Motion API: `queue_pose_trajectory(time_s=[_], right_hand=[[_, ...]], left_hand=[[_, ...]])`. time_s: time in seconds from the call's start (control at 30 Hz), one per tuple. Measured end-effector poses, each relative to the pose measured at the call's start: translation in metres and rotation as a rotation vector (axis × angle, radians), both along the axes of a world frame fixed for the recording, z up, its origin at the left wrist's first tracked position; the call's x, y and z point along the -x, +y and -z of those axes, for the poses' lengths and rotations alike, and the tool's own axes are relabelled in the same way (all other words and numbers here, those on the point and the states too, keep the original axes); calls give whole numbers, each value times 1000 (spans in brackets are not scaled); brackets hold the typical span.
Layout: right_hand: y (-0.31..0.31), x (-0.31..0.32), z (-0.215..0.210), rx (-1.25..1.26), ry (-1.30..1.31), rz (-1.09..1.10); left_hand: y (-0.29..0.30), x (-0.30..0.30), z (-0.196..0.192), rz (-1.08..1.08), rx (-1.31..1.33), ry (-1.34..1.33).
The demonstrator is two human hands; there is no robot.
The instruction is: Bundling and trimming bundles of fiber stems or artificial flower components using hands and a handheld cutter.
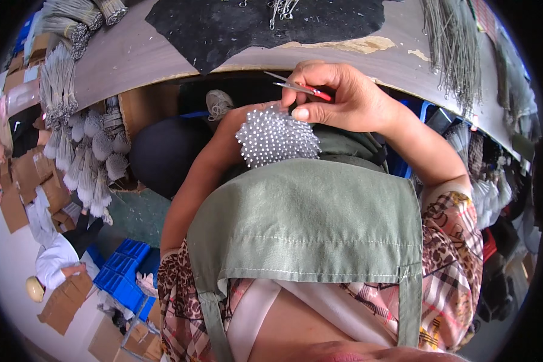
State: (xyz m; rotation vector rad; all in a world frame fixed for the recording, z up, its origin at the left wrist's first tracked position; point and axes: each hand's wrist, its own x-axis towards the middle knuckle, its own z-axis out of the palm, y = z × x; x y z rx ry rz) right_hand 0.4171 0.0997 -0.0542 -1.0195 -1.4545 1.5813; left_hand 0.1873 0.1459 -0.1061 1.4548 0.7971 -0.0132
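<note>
My left hand (256,110) is closed round a bundle of thin wires (279,140), close in front of my apron. The bundle's splayed end faces up as a dome of small whitish tips, and it hides most of the left fingers. Just above it, my right hand (338,93) grips a small pair of red-handled scissors (314,92) between thumb and fingers. Their thin metal blades point left, slightly apart. The right fingertips sit at the bundle's upper edge; whether they touch it I cannot tell.
Ahead, a grey bench (120,66) bears a black sheet (223,36) with a few metal loops. Wire bundles (60,84) lie and hang at the left, and long looped wires (455,48) drape at the right. Blue crates (120,265), cardboard and another person (57,259) are at lower left.
</note>
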Motion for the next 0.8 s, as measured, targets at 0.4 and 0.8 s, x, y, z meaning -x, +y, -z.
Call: queue_pose_trajectory(time_s=[0.4,0.8], right_hand=[[11,9,-2,-36,32,101],[20,17,-23,-230,33,68]], left_hand=[[19,7,-11,-18,-90,-62],[2,18,-30,12,-465,-308]])
